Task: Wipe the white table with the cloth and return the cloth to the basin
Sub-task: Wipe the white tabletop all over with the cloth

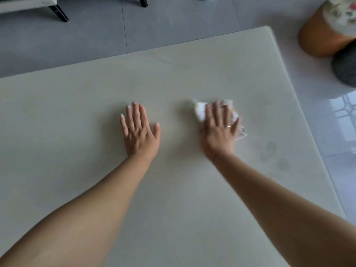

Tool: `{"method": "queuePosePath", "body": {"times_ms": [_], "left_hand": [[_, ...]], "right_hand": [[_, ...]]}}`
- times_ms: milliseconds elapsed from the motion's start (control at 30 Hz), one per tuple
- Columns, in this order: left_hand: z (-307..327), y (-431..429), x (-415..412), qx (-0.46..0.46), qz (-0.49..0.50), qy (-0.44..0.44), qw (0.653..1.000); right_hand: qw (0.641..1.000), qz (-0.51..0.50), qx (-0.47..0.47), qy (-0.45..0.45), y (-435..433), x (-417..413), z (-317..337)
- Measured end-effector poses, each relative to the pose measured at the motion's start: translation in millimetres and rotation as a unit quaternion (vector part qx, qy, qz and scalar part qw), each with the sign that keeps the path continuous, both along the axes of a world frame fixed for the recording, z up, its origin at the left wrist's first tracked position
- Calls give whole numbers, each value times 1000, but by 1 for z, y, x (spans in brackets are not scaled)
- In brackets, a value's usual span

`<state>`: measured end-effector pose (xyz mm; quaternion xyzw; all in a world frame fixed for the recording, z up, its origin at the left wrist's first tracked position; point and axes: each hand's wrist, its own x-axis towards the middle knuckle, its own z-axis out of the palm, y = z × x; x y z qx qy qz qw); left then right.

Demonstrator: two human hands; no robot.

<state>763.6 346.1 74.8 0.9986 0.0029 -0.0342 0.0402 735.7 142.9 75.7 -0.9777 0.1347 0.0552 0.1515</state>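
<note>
Two hands down on the white table (77,116), head view, the only one I have. My left hand (139,132) lies flat on the top, fingers straight and a little spread, thumb out to the side, holding nothing. My right hand (218,132) lies palm-down on the cloth (200,111), fingers straight and slightly fanned, pressing it to the surface rather than gripping it.

Risks, as I judge them. With only flat pressure on it, the cloth could slip out from under my palm or bunch up on a fast stroke, and I would end up dragging skin over the top. Faint round marks (270,149) sit just to the right of the cloth, near the table's right edge; a short stroke would miss them. A long one could carry the cloth off that edge to the tiled floor (327,112). The basin is not in view, so I cannot place the return.

Cloth: small, white, crumpled, some yellowish and darker pattern at its right side, detail lost to blur. It lies right of centre on the table, mostly under my fingers, poking out past fingertips and little finger. Wet or dry, cannot tell.
</note>
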Motion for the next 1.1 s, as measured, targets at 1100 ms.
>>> {"method": "queuePosePath", "body": {"times_ms": [1100], "left_hand": [[0, -89, -181, -97, -56, 20, 993]], "right_hand": [[988, 150, -20, 9, -40, -151, 7]]}}
